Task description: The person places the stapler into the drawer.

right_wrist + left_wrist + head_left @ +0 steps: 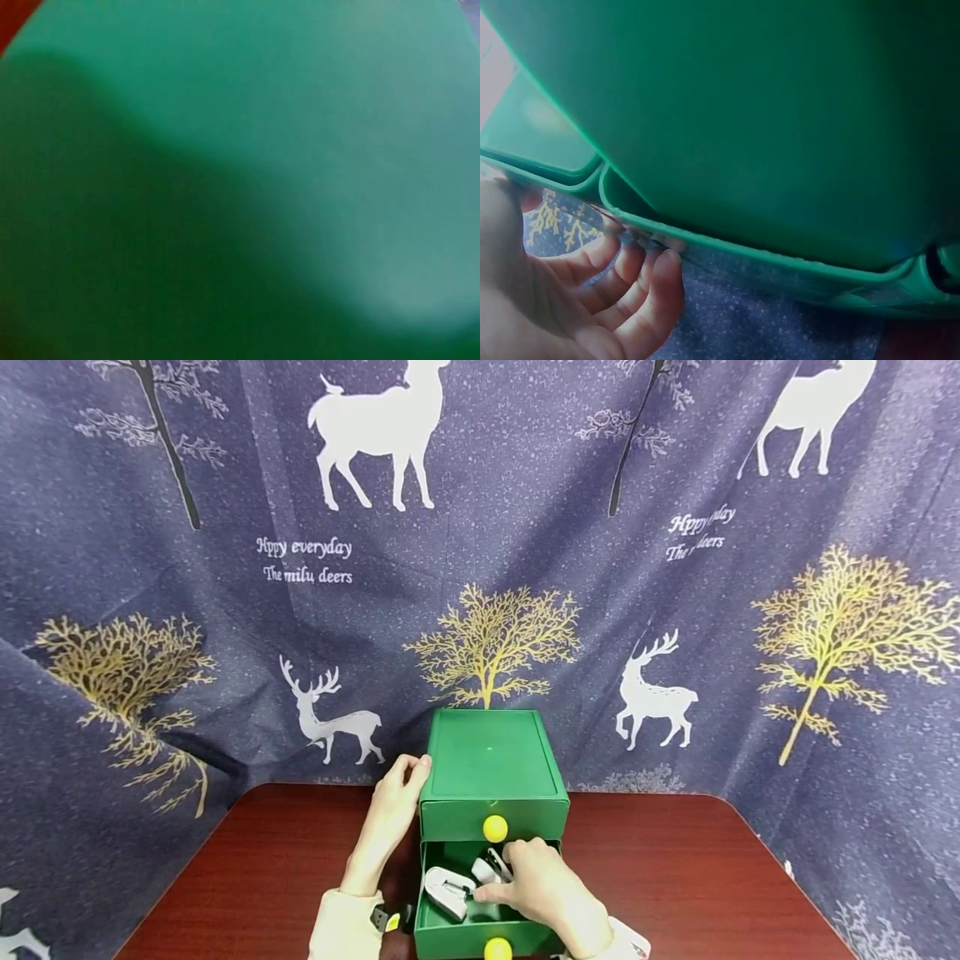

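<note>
A green two-drawer box (487, 752) stands with its lower drawer (457, 937) pulled out. My left hand (393, 797) is at the box's upper left side; its bent fingers (660, 292) lie along the green edge in the left wrist view. My right hand (536, 881) reaches into the lower drawer, with a white-and-black object (487, 868) between thumb and fingers, partly hidden by them. Left of it in the drawer lies a white stapler-like object (447, 893). The right wrist view shows only a blurred green surface (300, 112).
Yellow round knobs (495, 828) stick out from the drawer fronts. The box stands on a reddish-brown table (660, 877). Behind it hangs a dark blue cloth (517, 552) printed with deer and trees. A small black-and-yellow item (388, 920) is by the left sleeve.
</note>
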Motion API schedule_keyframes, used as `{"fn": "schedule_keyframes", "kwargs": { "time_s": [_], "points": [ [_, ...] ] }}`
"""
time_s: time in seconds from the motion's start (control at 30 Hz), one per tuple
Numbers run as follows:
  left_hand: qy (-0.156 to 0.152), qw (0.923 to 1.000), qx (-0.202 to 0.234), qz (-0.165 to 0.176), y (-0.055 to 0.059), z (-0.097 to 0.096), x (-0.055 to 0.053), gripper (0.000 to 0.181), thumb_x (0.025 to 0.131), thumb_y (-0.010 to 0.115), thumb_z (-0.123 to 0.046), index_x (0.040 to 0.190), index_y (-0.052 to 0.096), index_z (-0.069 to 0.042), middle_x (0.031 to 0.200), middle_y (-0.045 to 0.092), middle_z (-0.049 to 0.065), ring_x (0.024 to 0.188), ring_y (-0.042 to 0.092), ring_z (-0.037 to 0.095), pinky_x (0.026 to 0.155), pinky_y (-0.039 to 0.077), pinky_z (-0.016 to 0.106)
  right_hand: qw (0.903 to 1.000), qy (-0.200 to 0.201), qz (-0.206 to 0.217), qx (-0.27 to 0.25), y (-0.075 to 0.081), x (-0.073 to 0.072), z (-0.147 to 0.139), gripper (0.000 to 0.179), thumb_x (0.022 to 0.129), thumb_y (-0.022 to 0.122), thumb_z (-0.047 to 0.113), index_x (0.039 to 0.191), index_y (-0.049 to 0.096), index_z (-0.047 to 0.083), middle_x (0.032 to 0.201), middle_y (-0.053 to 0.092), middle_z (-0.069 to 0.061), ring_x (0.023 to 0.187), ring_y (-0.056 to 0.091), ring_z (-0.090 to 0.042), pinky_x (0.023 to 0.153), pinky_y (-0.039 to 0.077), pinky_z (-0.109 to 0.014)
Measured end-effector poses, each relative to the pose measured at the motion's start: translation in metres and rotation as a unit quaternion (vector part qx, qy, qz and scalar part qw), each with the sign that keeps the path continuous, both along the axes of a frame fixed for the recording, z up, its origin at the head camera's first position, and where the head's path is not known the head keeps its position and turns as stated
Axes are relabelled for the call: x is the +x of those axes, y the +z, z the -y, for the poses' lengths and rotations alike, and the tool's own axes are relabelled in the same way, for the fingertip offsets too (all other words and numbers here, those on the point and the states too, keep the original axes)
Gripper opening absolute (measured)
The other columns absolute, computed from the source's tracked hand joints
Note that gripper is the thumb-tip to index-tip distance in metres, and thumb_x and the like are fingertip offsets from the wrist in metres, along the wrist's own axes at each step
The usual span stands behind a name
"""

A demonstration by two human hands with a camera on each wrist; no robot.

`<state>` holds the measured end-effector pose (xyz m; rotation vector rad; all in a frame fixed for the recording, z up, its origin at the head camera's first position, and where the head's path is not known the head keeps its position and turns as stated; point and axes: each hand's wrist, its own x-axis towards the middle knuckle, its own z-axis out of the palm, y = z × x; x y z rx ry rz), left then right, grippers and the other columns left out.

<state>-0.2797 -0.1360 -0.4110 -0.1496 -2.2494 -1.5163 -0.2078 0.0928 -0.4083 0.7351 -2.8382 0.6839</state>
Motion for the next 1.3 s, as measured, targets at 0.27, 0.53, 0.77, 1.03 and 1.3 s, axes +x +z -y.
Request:
{"fn": "schedule_keyframes", "kwargs": {
  "time_s": [0.27, 0.53, 0.77, 1.03, 1.3],
  "points": [
    [0.002, 1.0, -0.004, 0.001, 0.001, 0.002, 0.001, 0.039, 0.098, 0.05, -0.054, 0.096, 0.062, -0.017, 0.071, 0.052, 0.003, 0.068, 0.053, 0.021, 0.068, 0.042, 0.035, 0.9978, 0.061, 0.025, 0.003, 0.012, 0.009, -0.013, 0.041, 0.077, 0.078, 0.052, 0.087, 0.062, 0.015, 0.07, 0.051, 0.012, 0.063, 0.046, -0.007, 0.058, 0.041, -0.028],
    [0.006, 1.0, -0.006, -0.003, 0.001, 0.003, 0.002, 0.038, 0.099, 0.05, -0.052, 0.097, 0.062, -0.016, 0.074, 0.053, 0.002, 0.075, 0.052, 0.022, 0.072, 0.041, 0.036, 0.998, 0.054, -0.03, 0.012, 0.013, 0.027, -0.032, 0.063, 0.085, 0.063, 0.063, 0.118, 0.065, 0.01, 0.111, 0.063, 0.0, 0.103, 0.058, -0.017, 0.087, 0.049, -0.037],
    [0.003, 1.0, -0.002, -0.002, 0.002, 0.002, 0.001, 0.038, 0.099, 0.05, -0.052, 0.098, 0.062, -0.016, 0.075, 0.054, 0.002, 0.075, 0.052, 0.021, 0.072, 0.041, 0.035, 0.9917, 0.065, -0.111, 0.003, 0.009, 0.037, -0.056, 0.047, 0.09, 0.065, 0.053, 0.115, 0.065, 0.013, 0.117, 0.057, 0.003, 0.108, 0.054, -0.016, 0.088, 0.049, -0.037],
    [0.008, 1.0, 0.002, -0.005, 0.001, 0.003, 0.001, 0.037, 0.098, 0.052, -0.052, 0.096, 0.062, -0.017, 0.073, 0.053, 0.003, 0.071, 0.053, 0.022, 0.069, 0.042, 0.036, 0.9678, 0.104, -0.229, 0.011, -0.012, 0.028, -0.092, 0.04, 0.086, 0.073, 0.046, 0.109, 0.066, 0.014, 0.11, 0.059, 0.003, 0.097, 0.057, -0.016, 0.077, 0.051, -0.034],
    [0.004, 1.0, -0.003, -0.004, -0.001, 0.0, 0.001, 0.039, 0.099, 0.05, -0.053, 0.099, 0.062, -0.016, 0.076, 0.054, 0.002, 0.075, 0.053, 0.021, 0.072, 0.041, 0.035, 0.9752, 0.094, -0.198, 0.033, -0.037, 0.02, -0.13, 0.058, 0.072, 0.081, 0.053, 0.111, 0.066, 0.013, 0.106, 0.06, 0.001, 0.094, 0.058, -0.02, 0.073, 0.051, -0.035]
  ]
}}
